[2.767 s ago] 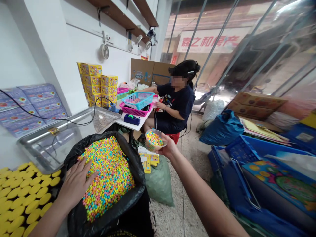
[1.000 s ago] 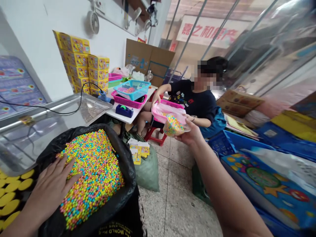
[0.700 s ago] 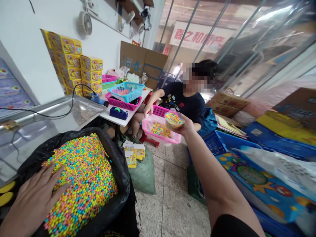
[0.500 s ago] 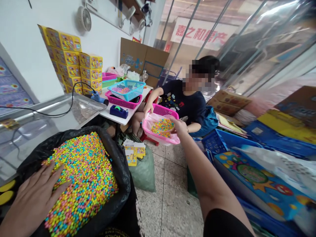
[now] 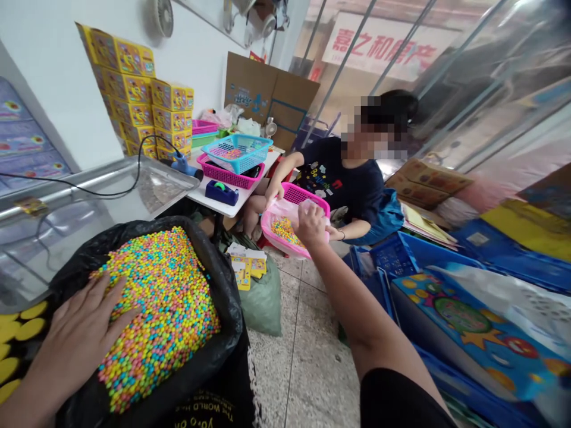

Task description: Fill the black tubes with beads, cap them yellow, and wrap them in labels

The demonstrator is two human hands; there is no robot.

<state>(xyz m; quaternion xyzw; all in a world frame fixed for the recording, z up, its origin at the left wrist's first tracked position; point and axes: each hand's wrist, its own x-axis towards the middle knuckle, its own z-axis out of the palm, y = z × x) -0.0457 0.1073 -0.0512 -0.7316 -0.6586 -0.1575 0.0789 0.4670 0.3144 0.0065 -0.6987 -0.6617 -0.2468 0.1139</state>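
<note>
My left hand (image 5: 84, 333) lies open, fingers spread, on the left side of a heap of small multicoloured candy balls (image 5: 165, 303). A black plastic bag (image 5: 229, 297) surrounds the heap in front of me. My right arm reaches out to a pink basket (image 5: 292, 246) that a seated person holds with both hands. Above its right side, my right hand (image 5: 312, 223) is closed on the pale plastic liner (image 5: 281, 211), the fingers partly hidden. More candy balls (image 5: 285, 230) lie inside that liner.
A white table (image 5: 216, 202) carries a blue basket (image 5: 241, 151) and a tape dispenser (image 5: 222, 192). Yellow boxes (image 5: 172, 113) are stacked by the wall. A green sack (image 5: 263, 303) stands on the floor. Blue crates (image 5: 428, 255) and a printed carton (image 5: 482, 333) fill the right.
My right hand has gone from reaching in at the basket's edge to closed over its right side, with liner bunched there. My left hand stays on the candy; the view has shifted slightly.
</note>
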